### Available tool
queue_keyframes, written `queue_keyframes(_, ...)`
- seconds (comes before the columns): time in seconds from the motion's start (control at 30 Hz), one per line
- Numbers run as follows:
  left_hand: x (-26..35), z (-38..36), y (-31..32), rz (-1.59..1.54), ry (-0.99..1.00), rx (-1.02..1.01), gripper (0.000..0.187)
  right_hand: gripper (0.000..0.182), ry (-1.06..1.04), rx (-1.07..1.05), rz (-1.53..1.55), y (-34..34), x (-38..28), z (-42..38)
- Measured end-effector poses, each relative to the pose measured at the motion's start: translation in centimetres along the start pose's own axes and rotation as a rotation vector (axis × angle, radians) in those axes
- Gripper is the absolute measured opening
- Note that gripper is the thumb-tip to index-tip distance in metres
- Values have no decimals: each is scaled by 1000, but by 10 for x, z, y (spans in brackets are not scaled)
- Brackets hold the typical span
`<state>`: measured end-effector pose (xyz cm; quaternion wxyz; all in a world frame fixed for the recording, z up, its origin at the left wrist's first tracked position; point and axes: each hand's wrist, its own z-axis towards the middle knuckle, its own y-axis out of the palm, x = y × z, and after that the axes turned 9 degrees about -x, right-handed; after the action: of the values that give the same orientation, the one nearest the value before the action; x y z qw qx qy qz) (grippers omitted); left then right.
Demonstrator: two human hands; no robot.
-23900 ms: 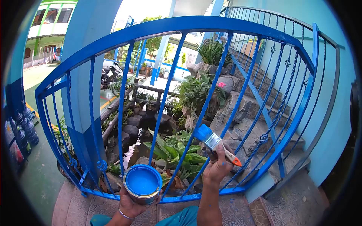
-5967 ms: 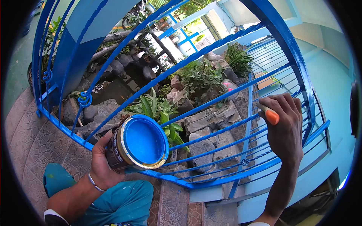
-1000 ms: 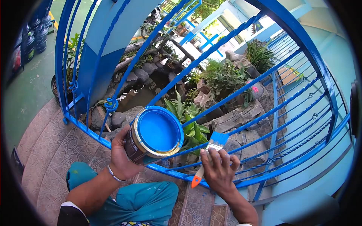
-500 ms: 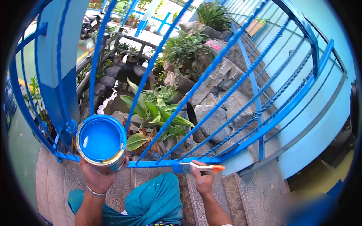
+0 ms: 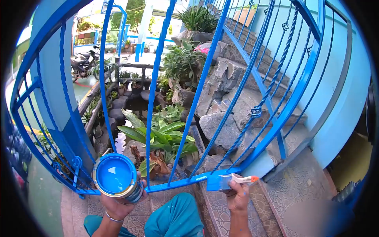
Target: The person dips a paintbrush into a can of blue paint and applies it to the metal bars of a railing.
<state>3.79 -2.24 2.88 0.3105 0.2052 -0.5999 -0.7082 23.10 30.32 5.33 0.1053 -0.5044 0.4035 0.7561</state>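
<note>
A curved blue railing (image 5: 192, 110) stands beside a stone stairway (image 5: 297, 134), a planted rock garden (image 5: 225, 128) showing through its bars. Before it, the left hand (image 5: 118, 207) holds up an open can (image 5: 133, 192) of blue paint (image 5: 112, 175), its grip wrapped around the lower side. Opposite, the right hand (image 5: 238, 197) pinches the handle of a flat paintbrush (image 5: 226, 182) between thumb and fingers. A second ago the paintbrush stood bristles-up beside the can; now it lies sideways, blue-coated bristles (image 5: 214, 183) pointing left at the bottom rail (image 5: 189, 180), near the railing's right-hand bend. Whether they touch metal cannot be told from here. The turn suggests the work is now on that low rail, the can kept close by.
</note>
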Motion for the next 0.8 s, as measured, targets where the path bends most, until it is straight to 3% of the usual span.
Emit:
queue_keyframes(0.3,-66,24,2,-111,-131,27,87,44,-250,-396,-198,35,-87,35)
queue_keyframes(0.43,-99,40,-8,-223,-230,-34,89,42,-241,-559,-199,45,-107,48)
queue_keyframes(0.63,-136,58,-37,-267,-310,-134,87,36,-250,-673,-408,59,-123,62)
queue_keyframes(0.8,-150,77,-47,-132,-362,-76,92,33,-263,-680,-456,66,-122,69)
